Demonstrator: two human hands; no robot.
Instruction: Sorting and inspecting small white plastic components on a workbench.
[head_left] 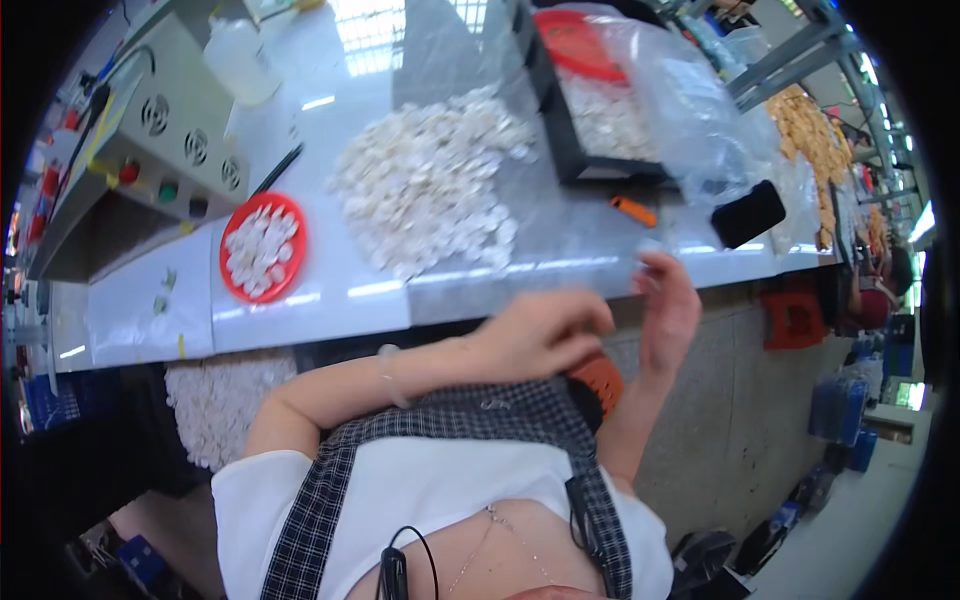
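Hands are hovering in front of the near edge of a white worktable (330, 300), the picture blurred around them. The left hand (540, 335) is reaching across the person's body, fingers curled loosely inward; whether it is holding anything cannot be told. The right hand (668, 310) is rising upright just beside it, fingers spread open and empty, its tips level with the table edge. An orange object (600, 380), partly hidden, is sitting just below the left hand.

On the table, a heap of white shell-like buttons (425, 185) is lying on a clear plastic sheet, well beyond the hands. To its left a red dish (263, 247) is holding more of the white pieces. Far right, a black tray (575, 150) is standing wrapped in a clear bag with a red lid (580, 45) inside; an orange marker (634, 210) and a black phone-like slab (748, 213) are lying near it. A grey control box (150, 150) with coloured knobs is occupying the far left corner, a translucent bottle (240, 60) beside it.

Below the table, a sack of white pieces (215, 400) is resting at the left. A grey floor is opening to the right, with blue crates (835, 405) and a red stool (792, 318) beyond.
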